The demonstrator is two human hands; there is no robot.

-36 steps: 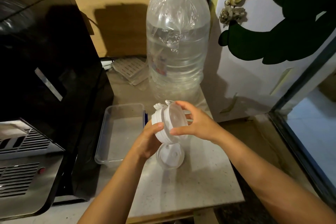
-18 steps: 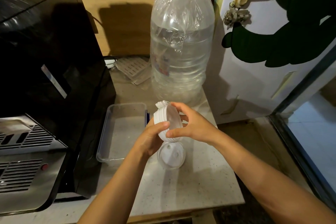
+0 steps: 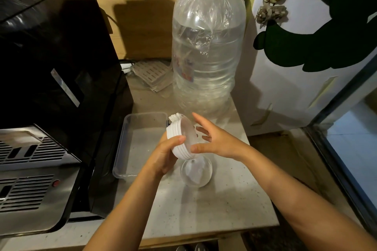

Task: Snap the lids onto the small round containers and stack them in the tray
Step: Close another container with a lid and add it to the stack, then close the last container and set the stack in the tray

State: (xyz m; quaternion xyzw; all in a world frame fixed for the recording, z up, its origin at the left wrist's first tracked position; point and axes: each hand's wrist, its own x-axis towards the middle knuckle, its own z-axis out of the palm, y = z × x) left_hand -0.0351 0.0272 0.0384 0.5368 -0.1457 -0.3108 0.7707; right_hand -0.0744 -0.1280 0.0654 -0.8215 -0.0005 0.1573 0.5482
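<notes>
My left hand (image 3: 166, 154) grips a stack of several white round lids (image 3: 180, 136), held on edge above the counter. My right hand (image 3: 216, 140) touches the stack's face, thumb at the lower rim and fingers spread behind it. Below the hands a small clear round container (image 3: 196, 173) sits on the counter, with something white inside. A clear rectangular tray (image 3: 130, 128) lies to the left of the hands with nothing in it.
A big clear water bottle (image 3: 206, 47) with a green cap stands just behind the hands. A black appliance (image 3: 55, 67) fills the left side. The white door (image 3: 295, 87) with a green sticker is on the right. The counter's front edge (image 3: 204, 236) runs below my arms.
The lid stack has tilted a little more on edge. My right hand's fingers have spread and shifted onto the stack's face. The container and tray have not moved.
</notes>
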